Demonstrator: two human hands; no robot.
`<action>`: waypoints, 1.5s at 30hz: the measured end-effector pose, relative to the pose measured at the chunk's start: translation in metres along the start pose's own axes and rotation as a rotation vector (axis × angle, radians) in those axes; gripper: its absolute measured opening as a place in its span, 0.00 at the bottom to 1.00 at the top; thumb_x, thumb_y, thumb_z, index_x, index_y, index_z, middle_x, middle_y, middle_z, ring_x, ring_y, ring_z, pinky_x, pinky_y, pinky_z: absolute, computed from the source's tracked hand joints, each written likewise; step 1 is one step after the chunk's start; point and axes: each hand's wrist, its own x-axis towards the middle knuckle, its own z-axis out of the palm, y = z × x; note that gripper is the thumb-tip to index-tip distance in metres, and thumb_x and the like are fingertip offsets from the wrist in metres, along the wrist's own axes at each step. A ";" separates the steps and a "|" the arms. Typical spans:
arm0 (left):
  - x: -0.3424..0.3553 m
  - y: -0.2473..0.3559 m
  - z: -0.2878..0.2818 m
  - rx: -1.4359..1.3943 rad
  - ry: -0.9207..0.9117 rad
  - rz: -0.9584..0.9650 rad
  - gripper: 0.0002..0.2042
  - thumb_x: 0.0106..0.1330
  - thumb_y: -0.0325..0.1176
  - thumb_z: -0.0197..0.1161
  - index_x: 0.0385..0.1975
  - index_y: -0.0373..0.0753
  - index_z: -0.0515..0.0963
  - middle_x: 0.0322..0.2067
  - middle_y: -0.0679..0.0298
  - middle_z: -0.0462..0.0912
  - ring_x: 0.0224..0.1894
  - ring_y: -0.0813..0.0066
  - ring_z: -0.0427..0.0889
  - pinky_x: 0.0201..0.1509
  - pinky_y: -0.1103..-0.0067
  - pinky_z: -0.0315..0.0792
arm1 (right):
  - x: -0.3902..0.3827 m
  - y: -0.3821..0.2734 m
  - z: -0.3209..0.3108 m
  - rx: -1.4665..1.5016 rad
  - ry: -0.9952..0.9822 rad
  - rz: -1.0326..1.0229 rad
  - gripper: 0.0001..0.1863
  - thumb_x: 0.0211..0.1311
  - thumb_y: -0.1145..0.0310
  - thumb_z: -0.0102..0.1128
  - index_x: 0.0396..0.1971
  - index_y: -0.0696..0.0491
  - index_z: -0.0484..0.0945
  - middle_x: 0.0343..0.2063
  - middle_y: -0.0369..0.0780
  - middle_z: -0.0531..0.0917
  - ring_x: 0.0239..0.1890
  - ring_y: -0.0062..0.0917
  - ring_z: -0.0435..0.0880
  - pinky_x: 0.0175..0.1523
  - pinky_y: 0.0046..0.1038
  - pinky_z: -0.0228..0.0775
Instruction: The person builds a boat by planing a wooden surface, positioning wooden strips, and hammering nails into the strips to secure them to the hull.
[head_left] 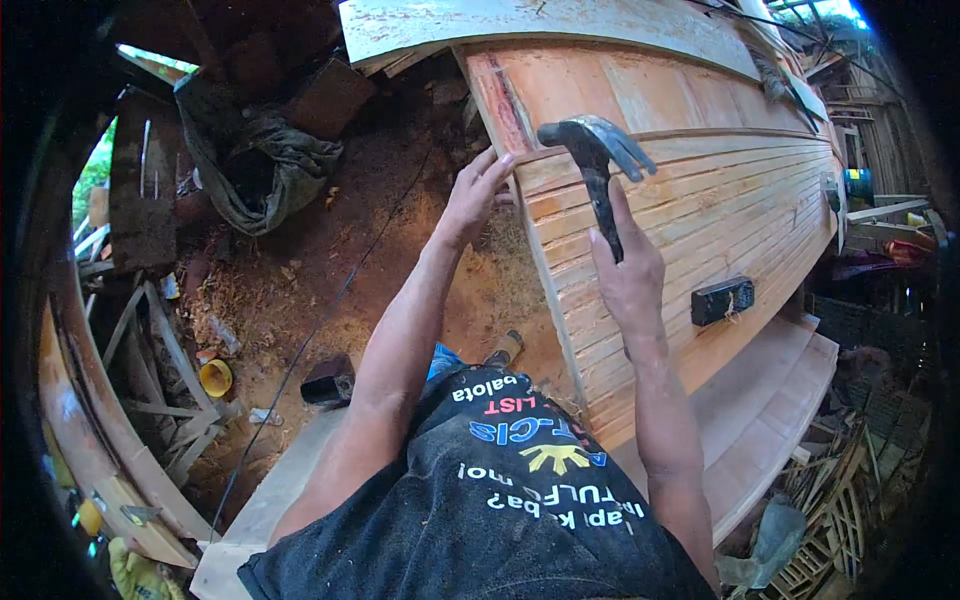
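Black T-shirt (400, 530) nearest; our right grip (632, 278) clenches claw hammer (597, 168), striking end (549, 134) toward left grip (475, 195) (closure unclear) on grooved panel (690, 205) edge

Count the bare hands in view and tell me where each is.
2. The left hand is at the left edge of the grooved wooden panel; the right hand grips a hammer, which appears over the panel.

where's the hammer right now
In the head view, the hammer is above and right of centre, held in the right grip over the grooved wooden panel, with the left grip at the panel's edge to its left.
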 end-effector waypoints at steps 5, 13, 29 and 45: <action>-0.006 0.005 0.005 -0.042 -0.031 -0.004 0.22 0.71 0.42 0.51 0.62 0.40 0.65 0.53 0.66 0.75 0.51 0.76 0.76 0.47 0.76 0.74 | 0.006 0.004 0.001 -0.136 -0.121 0.005 0.36 0.58 0.67 0.59 0.67 0.34 0.58 0.30 0.46 0.81 0.30 0.41 0.81 0.36 0.41 0.73; 0.007 -0.009 -0.002 -0.069 -0.015 -0.009 0.19 0.71 0.41 0.51 0.57 0.39 0.69 0.49 0.66 0.77 0.45 0.76 0.79 0.44 0.77 0.74 | 0.009 0.007 0.005 -0.117 -0.119 0.016 0.36 0.59 0.65 0.58 0.67 0.32 0.56 0.28 0.49 0.80 0.31 0.45 0.81 0.37 0.43 0.72; -0.022 0.010 -0.034 -0.280 0.268 -0.061 0.36 0.70 0.57 0.45 0.67 0.33 0.52 0.57 0.49 0.71 0.54 0.58 0.75 0.52 0.67 0.74 | -0.005 -0.003 0.004 0.017 -0.085 0.001 0.34 0.58 0.66 0.56 0.66 0.37 0.58 0.34 0.48 0.81 0.34 0.44 0.82 0.41 0.41 0.73; -0.010 -0.018 0.129 1.757 -0.338 0.763 0.35 0.64 0.55 0.50 0.61 0.31 0.61 0.66 0.46 0.55 0.71 0.57 0.50 0.70 0.47 0.38 | -0.223 0.062 -0.091 0.748 0.538 0.621 0.16 0.56 0.69 0.62 0.41 0.54 0.69 0.21 0.32 0.74 0.16 0.14 0.72 0.21 0.17 0.66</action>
